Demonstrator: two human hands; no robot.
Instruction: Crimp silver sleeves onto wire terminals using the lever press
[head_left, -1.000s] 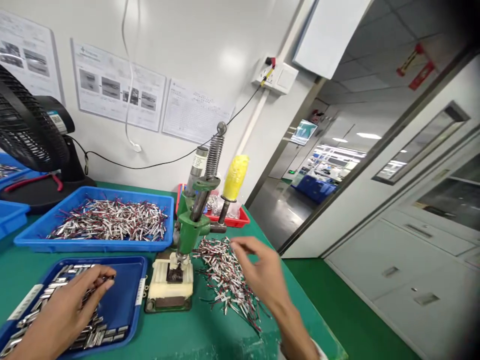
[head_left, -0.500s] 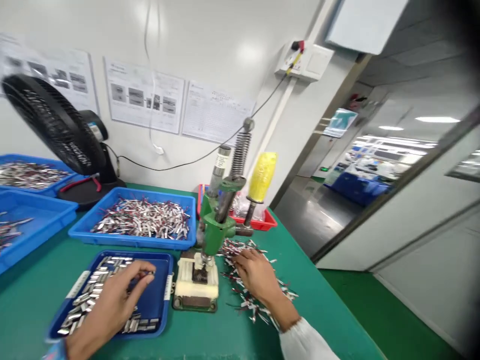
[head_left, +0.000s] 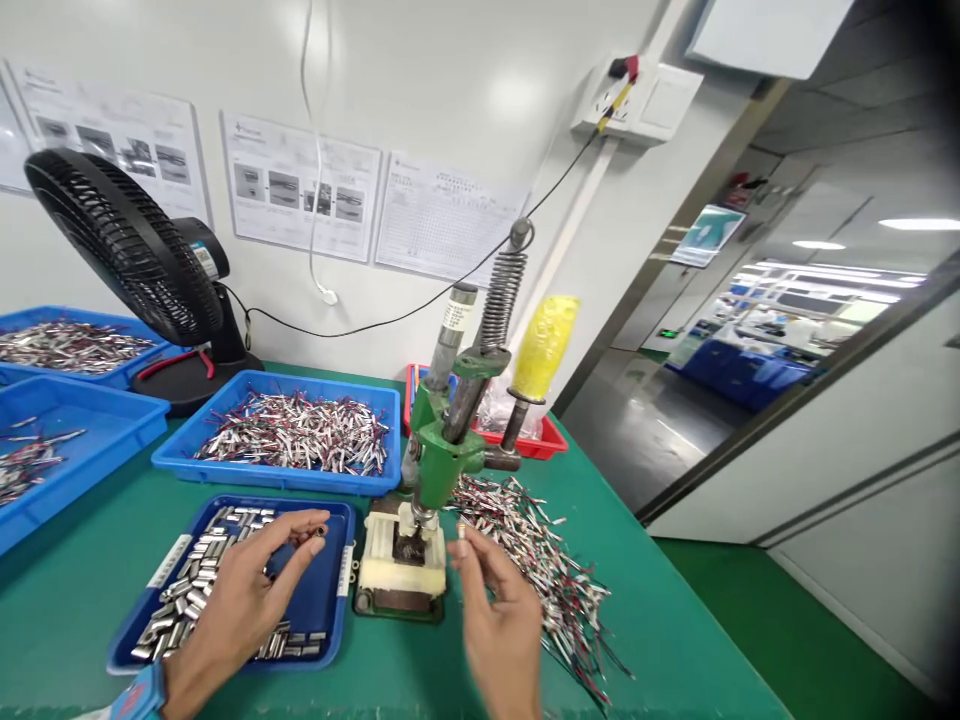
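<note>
Over the dark blue tray (head_left: 344, 625) of metal sleeves, my left hand (head_left: 255, 580) pinches a small metal sleeve (head_left: 321, 530) between thumb and fingertips. My right hand (head_left: 496, 610) is just right of the press base (head_left: 397, 578), its fingertips closed on a small white-tipped piece (head_left: 462, 530). The rest of that piece is hidden by the hand. The green hand press (head_left: 442, 465) with a yellow-wrapped handle (head_left: 544, 350) stands between and behind both hands. Beside my right hand spreads a pile of wired white parts (head_left: 551, 570) on the green table.
A blue tray (head_left: 277, 478) of wired parts lies behind the sleeve tray. Two more blue trays and a black fan (head_left: 142, 250) stand at the left. Behind the press is a red tray (head_left: 553, 440). A power cord runs along the wall to a socket box (head_left: 637, 100).
My right hand has moved from the pile toward the press base and turned, now holding a small piece. My left hand still holds its sleeve. The view has shifted slightly.
</note>
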